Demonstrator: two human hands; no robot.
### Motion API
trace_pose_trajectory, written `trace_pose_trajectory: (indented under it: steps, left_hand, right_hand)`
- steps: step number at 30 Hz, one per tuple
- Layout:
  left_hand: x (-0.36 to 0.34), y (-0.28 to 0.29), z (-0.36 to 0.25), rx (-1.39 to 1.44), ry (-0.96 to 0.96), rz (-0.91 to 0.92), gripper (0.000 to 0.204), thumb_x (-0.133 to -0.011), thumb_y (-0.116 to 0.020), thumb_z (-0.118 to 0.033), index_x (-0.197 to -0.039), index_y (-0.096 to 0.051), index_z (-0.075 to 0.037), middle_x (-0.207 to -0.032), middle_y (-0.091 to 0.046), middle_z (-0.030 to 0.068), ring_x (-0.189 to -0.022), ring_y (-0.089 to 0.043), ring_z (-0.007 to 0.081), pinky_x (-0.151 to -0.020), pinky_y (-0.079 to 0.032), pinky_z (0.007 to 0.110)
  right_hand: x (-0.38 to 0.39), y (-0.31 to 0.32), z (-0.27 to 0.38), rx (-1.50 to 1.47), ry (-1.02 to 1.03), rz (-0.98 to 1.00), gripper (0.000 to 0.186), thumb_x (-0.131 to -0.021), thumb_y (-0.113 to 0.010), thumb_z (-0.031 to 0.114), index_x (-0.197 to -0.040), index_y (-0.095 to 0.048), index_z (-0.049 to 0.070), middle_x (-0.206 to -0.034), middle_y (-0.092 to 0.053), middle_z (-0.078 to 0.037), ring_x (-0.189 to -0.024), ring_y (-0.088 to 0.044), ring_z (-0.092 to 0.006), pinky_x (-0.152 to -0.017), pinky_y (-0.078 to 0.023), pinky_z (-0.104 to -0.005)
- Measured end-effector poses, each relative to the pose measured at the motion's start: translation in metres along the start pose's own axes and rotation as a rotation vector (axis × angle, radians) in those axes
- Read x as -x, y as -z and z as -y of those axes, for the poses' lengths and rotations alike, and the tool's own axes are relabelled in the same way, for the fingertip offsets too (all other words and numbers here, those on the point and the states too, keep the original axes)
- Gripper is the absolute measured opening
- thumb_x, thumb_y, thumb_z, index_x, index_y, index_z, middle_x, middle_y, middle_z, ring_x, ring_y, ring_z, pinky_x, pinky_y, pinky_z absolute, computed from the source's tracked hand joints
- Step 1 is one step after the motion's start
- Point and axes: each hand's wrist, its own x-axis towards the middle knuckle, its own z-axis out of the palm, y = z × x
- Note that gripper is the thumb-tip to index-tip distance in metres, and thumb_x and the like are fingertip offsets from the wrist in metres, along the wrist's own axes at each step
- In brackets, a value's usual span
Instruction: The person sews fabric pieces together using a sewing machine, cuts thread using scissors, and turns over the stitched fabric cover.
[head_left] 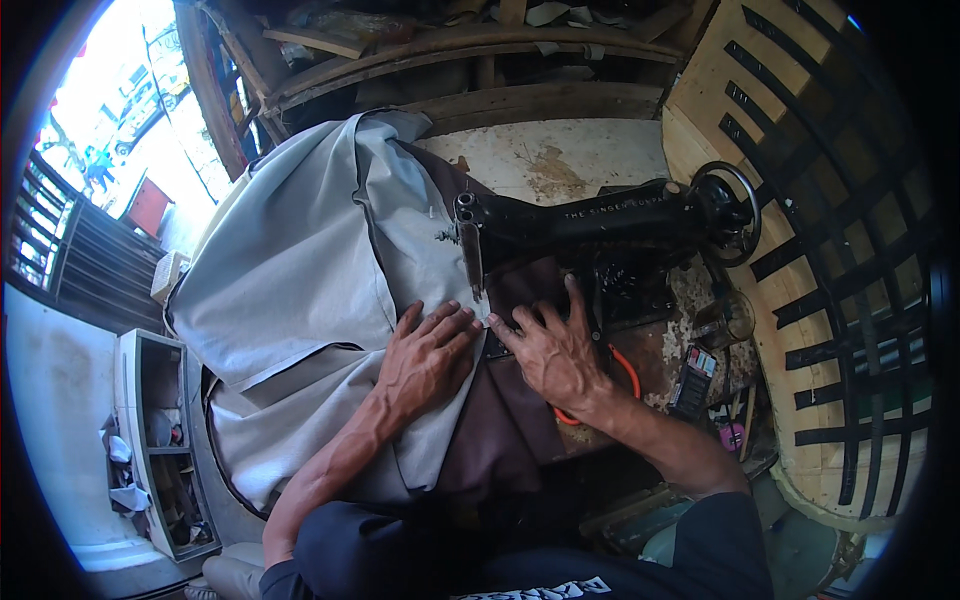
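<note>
1. Grey fabric [290, 250] lies in a large, folded spread to the left of the black sewing machine [590, 215], with one edge reaching under the machine's needle end [473, 265].
2. Dark brown cloth [505, 425] shows beside that edge, in front of the sewing machine and again behind its needle end; the two layers seem to be worked together.
3. The left hand [428, 352] lies palm down, just in front and to the left of the needle end, its fingers slightly spread on the grey fabric and closed around nothing.
4. The right hand [552, 355] rests in front of the sewing machine's arm, open, fingers fanned; its thumb is near the grey edge. Whether it pins any cloth beneath, I cannot tell.
5. Done, as far as I can judge: the layers are laid in place at the sewing machine. A dark line on the grey fabric, left of the machine, may be a finished edge.
6. Left, by the same judgement: the grey edge running forward from the sewing machine seems to await stitching. Stitches are too small to see, so the finished share stays uncertain.
</note>
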Motion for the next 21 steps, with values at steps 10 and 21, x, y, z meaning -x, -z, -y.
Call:
trace_pose_trajectory:
  steps: [10, 21]
  left_hand:
    - [-0.009, -0.008, 0.009, 0.007, 0.024, 0.028, 0.045, -0.087, -0.07, -0.02, -0.132, -0.069, -0.013, -0.141, -0.064, 0.0048, -0.14, -0.054, 0.0227, -0.119, -0.035, 0.055]
    - [-0.018, -0.013, 0.024, 0.003, 0.024, 0.01, 0.047, -0.083, -0.074, -0.017, -0.13, -0.069, -0.015, -0.137, -0.067, 0.0034, -0.14, -0.055, 0.0214, -0.118, -0.038, 0.054]
  right_hand:
    - [-0.005, -0.001, -0.008, 0.017, -0.067, 0.039, 0.05, -0.089, -0.063, 0.016, -0.137, -0.069, 0.027, -0.109, -0.064, -0.008, -0.107, -0.061, -0.0288, -0.12, -0.023, -0.0702]
    - [-0.012, -0.014, -0.017, 0.015, -0.085, -0.005, 0.057, -0.084, -0.068, 0.014, -0.138, -0.069, 0.032, -0.107, -0.062, -0.007, -0.11, -0.057, -0.0296, -0.119, -0.028, -0.0654]
